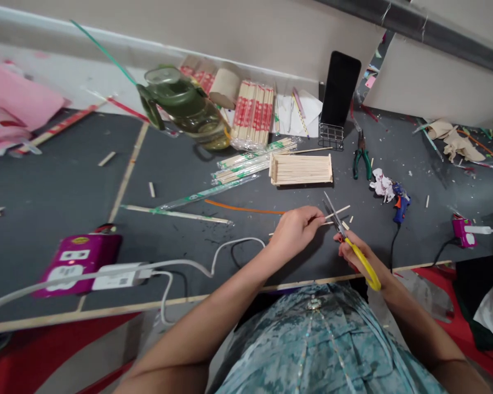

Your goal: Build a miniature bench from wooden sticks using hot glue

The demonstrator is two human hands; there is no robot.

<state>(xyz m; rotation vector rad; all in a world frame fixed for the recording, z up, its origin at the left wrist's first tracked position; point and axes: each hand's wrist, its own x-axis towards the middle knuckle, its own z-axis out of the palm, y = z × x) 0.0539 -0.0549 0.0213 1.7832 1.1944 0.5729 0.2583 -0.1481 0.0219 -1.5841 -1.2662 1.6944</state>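
Note:
My left hand [296,230] is closed, pinching a thin wooden stick [337,212] that points to the right above the dark table [66,191]. My right hand [359,257] grips yellow-handled scissors [355,249], whose metal blades rise across the stick. A small wooden tray built of sticks [301,169] lies just beyond the hands. Short stick offcuts lie around the scissors.
Wrapped chopstick bundles [252,115] and loose wrapped chopsticks [246,164] lie at the back with a green glass pitcher [184,106]. A phone [340,90] stands in a wire rack. Green pliers [361,158], a blue glue gun [400,203] and a magenta power strip [76,262] with cables are nearby.

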